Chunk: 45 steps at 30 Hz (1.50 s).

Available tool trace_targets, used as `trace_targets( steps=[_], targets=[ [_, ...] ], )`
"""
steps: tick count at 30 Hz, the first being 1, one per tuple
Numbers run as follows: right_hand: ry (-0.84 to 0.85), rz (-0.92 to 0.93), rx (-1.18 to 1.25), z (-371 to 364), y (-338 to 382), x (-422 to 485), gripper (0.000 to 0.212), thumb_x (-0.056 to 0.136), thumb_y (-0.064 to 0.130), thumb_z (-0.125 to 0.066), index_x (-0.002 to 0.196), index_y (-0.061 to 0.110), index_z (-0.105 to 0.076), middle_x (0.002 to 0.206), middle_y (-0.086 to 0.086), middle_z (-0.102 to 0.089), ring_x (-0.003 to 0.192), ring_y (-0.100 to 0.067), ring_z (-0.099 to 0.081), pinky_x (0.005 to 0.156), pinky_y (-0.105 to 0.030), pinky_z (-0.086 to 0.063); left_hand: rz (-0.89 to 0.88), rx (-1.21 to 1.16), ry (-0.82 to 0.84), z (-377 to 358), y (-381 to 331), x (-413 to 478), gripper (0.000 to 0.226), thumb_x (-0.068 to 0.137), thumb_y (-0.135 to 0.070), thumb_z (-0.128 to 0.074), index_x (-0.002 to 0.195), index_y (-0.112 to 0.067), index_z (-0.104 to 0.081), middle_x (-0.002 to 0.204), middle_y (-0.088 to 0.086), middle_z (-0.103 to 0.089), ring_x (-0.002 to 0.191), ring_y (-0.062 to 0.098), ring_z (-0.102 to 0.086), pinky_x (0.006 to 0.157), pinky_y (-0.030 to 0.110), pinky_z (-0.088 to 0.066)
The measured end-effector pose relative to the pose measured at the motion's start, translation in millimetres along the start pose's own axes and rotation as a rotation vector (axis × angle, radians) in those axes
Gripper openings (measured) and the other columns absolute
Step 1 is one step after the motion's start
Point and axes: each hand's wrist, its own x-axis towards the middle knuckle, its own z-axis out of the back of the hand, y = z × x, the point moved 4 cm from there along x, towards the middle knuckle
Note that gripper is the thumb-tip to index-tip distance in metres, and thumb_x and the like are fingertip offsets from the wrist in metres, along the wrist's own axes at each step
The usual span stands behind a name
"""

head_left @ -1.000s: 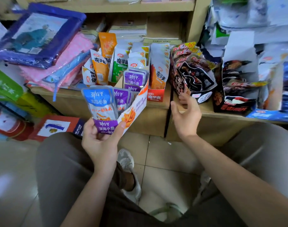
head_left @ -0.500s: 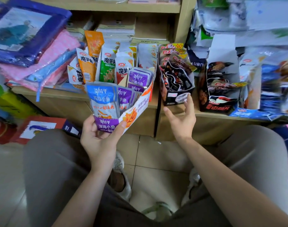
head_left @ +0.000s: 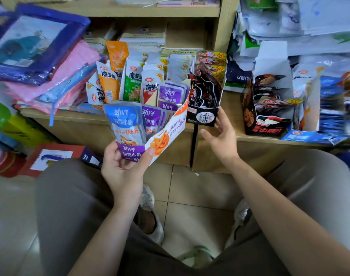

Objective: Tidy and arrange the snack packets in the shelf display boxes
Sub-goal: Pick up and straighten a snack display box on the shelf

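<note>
Purple display box (one blue packet foremost) gripped in left hand, right hand fingers spread beside black box

wooden shelf unit, tiled floor

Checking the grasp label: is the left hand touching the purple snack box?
Touching. The head view shows the left hand gripping the snack box at its bottom end, fingers curled against its front and side.

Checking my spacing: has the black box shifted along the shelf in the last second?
Yes. The black box slid left: its front now sits over the cabinet seam, leaving a wider gap to the red-lettered box.
</note>
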Motion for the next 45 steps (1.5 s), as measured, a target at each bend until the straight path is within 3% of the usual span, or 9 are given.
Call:
trace_targets(
  steps=[8, 12, 21, 25, 28, 31, 35, 40, 45],
  targets=[
    [-0.308, 0.014, -0.156, 85, 15, -41, 0.046, 0.087, 0.018, -0.076, 0.131, 0.018, -0.060, 0.115, 0.004, -0.067, 0.101, -0.009, -0.065, 0.083, -0.013, -0.052, 0.053, -0.068, 0.167, -33, 4, -13, 0.063, 0.063, -0.009, -0.089, 0.120, -0.004, -0.061, 0.109, 0.005, -0.073, 0.097, 0.014, -0.071, 0.081, 0.026, -0.057],
    [-0.522, -0.088, -0.168, 134, -4, -51, 0.066, 0.084, 0.021, -0.079, 0.142, 0.020, -0.049, 0.131, -0.001, -0.055, 0.112, -0.017, -0.060, 0.098, -0.030, -0.051, 0.092, -0.115, 0.249, -61, 5, -26, 0.065, 0.058, -0.023, -0.088, 0.117, -0.015, -0.063, 0.110, 0.001, -0.075, 0.101, 0.015, -0.071, 0.083, 0.031, -0.059],
    [-0.309, -0.136, -0.159, 143, -17, -41, 0.095, 0.074, 0.039, -0.081, 0.155, 0.029, -0.032, 0.147, 0.014, -0.043, 0.139, -0.017, -0.040, 0.116, -0.034, -0.035, 0.109, -0.113, 0.312, -89, 4, -36, 0.074, 0.060, -0.019, -0.094, 0.126, -0.011, -0.061, 0.117, 0.005, -0.073, 0.106, 0.018, -0.071, 0.080, 0.026, -0.057],
    [-0.202, -0.072, -0.140, 138, -10, -43, 0.059, 0.085, 0.017, -0.077, 0.140, 0.022, -0.057, 0.135, 0.009, -0.062, 0.115, -0.009, -0.059, 0.094, -0.013, -0.047, 0.110, -0.120, 0.306, -91, 4, -37, 0.077, 0.061, -0.024, -0.092, 0.128, -0.008, -0.060, 0.119, 0.006, -0.072, 0.108, 0.018, -0.071, 0.081, 0.026, -0.058],
    [-0.437, -0.134, -0.137, 152, -19, -52, 0.037, 0.087, 0.014, -0.074, 0.123, 0.020, -0.067, 0.112, 0.006, -0.070, 0.101, -0.014, -0.066, 0.092, -0.031, -0.055, 0.114, -0.123, 0.307, -91, 5, -38, 0.078, 0.059, -0.020, -0.091, 0.129, -0.006, -0.059, 0.118, 0.007, -0.073, 0.107, 0.019, -0.071, 0.082, 0.027, -0.058],
    [-0.678, -0.281, -0.201, 172, -30, -53, 0.057, 0.084, 0.020, -0.078, 0.136, 0.027, -0.055, 0.123, -0.002, -0.054, 0.114, -0.022, -0.054, 0.105, -0.037, -0.045, 0.115, -0.110, 0.319, -93, 7, -41, 0.073, 0.061, -0.009, -0.094, 0.126, -0.009, -0.060, 0.116, 0.006, -0.072, 0.104, 0.016, -0.071, 0.080, 0.024, -0.057],
    [-0.558, -0.393, -0.415, 174, -40, -36, 0.070, 0.083, 0.037, -0.079, 0.144, 0.042, -0.044, 0.138, -0.006, -0.036, 0.129, -0.027, -0.031, 0.109, -0.041, -0.035, 0.117, -0.113, 0.343, -94, 8, -44, 0.071, 0.063, -0.007, -0.086, 0.128, -0.002, -0.058, 0.117, 0.010, -0.071, 0.101, 0.014, -0.071, 0.079, 0.023, -0.056],
    [-0.688, -0.253, -0.408, 179, -38, -41, 0.052, 0.072, 0.022, -0.087, 0.111, 0.019, -0.052, 0.136, -0.011, -0.033, 0.121, -0.025, -0.038, 0.099, -0.019, -0.034, 0.117, -0.123, 0.366, -95, 11, -44, 0.067, 0.066, -0.003, -0.087, 0.127, -0.004, -0.058, 0.117, 0.010, -0.071, 0.103, 0.016, -0.071, 0.079, 0.023, -0.056],
    [-0.790, -0.288, -0.139, 181, -41, -53, 0.092, 0.067, 0.021, -0.089, 0.143, 0.025, -0.036, 0.129, 0.002, -0.052, 0.112, -0.010, -0.053, 0.096, -0.023, -0.045, 0.130, -0.138, 0.383, -97, 9, -47, 0.071, 0.065, -0.009, -0.086, 0.130, -0.003, -0.056, 0.120, 0.009, -0.070, 0.106, 0.018, -0.071, 0.079, 0.025, -0.057]
  ],
)
